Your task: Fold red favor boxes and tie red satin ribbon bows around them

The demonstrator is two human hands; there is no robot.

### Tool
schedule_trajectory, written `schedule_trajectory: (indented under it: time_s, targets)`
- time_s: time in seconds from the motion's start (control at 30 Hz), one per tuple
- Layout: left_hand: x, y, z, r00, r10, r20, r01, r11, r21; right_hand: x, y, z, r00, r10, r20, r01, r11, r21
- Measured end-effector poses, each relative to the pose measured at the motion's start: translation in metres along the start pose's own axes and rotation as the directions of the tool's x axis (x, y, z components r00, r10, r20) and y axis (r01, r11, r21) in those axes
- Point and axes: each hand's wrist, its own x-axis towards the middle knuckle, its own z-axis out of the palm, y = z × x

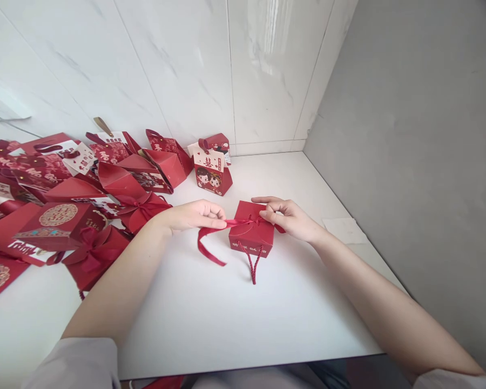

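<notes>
A small red gift box (253, 237) sits on the white table, with gold lettering along its front side. Red ribbon (213, 254) crosses its top, threaded through slots in the lid. My left hand (200, 215) pinches one end left of the box, and the loose tail curls down onto the table. On the box's right edge, my right hand (287, 216) pinches the other end, which pokes out below the fingers. A twisted red cord handle (253, 268) hangs from the box's front and rests on the table.
Many red gift boxes and bags (79, 189) crowd the table's left side. A box with cartoon figures (211, 174) stands near the tiled wall (186, 65). Behind my right arm lies a pale paper piece (345, 230). A grey panel (421, 135) borders the table's right edge.
</notes>
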Motion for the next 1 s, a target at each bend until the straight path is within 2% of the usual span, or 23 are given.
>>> schedule_trajectory:
  time_s: [0.07,0.13,0.2,0.23,0.3,0.37,0.43,0.57,0.67,0.8,1.0]
  targets:
    - [-0.002,-0.003,-0.004,0.999,-0.042,-0.035,0.042,0.999,-0.004,0.000,-0.001,-0.001,1.000,0.011,0.000,-0.011,1.000,-0.008]
    - [-0.003,-0.006,-0.007,0.998,-0.025,-0.049,0.024,1.000,-0.016,0.000,-0.001,-0.001,1.000,0.014,0.000,-0.014,1.000,-0.005]
    - [-0.001,-0.009,-0.010,0.999,0.045,-0.020,-0.046,0.999,-0.007,0.000,-0.001,-0.001,1.000,0.010,-0.003,-0.010,1.000,0.002]
    - [0.001,-0.011,-0.010,0.993,0.118,-0.010,-0.118,0.993,-0.005,0.000,-0.001,0.000,1.000,0.007,-0.006,-0.007,1.000,0.004]
    - [0.008,-0.014,-0.007,0.947,0.321,-0.032,-0.321,0.947,-0.020,0.000,-0.001,0.000,1.000,0.005,-0.007,-0.005,1.000,0.004]
    - [0.016,-0.018,-0.001,0.866,0.492,-0.084,-0.497,0.866,-0.050,0.000,-0.002,0.001,1.000,0.003,-0.004,-0.003,1.000,0.007]
    - [0.025,-0.022,0.009,0.819,0.560,-0.129,-0.572,0.814,-0.101,0.000,-0.001,0.002,1.000,-0.006,0.004,0.006,1.000,0.021]
    - [0.040,-0.029,0.028,0.774,0.595,-0.217,-0.632,0.748,-0.201,0.002,0.001,0.001,0.999,-0.027,0.038,0.024,0.997,0.075]
    - [0.045,-0.032,0.038,0.777,0.580,-0.243,-0.625,0.758,-0.186,0.001,0.002,-0.002,0.998,-0.015,0.068,0.007,0.994,0.107]
    - [0.046,-0.031,0.043,0.770,0.549,-0.324,-0.574,0.818,0.023,-0.002,0.000,-0.002,0.993,-0.069,0.097,0.056,0.990,0.129]
    - [0.043,-0.025,0.044,0.754,0.576,-0.316,-0.533,0.817,0.219,-0.002,0.004,0.004,0.982,-0.186,0.018,0.181,0.972,0.151]
